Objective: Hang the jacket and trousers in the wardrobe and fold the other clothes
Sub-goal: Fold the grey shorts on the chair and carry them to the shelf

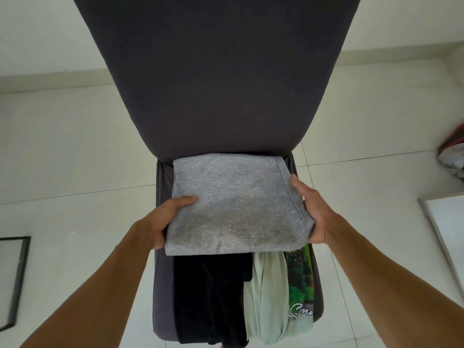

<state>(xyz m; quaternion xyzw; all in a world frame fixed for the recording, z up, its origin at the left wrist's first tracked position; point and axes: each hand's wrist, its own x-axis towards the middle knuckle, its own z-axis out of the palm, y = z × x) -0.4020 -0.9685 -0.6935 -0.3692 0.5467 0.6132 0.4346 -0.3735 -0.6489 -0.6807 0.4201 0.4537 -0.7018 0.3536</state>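
Folded grey garment (236, 204) held flat over chair (218, 84) seat, long axis toward backrest; left hand (160, 222) and right hand (313, 214) fingers curled round side edges.

We are seeing the chair back (216, 71) blocking ahead, draped clothes (251, 297) crowding the seat front, open floor (75, 159) flanking both sides.

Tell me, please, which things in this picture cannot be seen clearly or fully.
1. Head view: fingers of the left hand and right hand go under the folded grey garment, which hides them.
2. The black garment and pale green printed shirt are partly covered by the grey one; the print's word is cut off by a fold.
3. The red and white thing is blurred and cut by the right edge.
4. The black frame is cut by the left edge.
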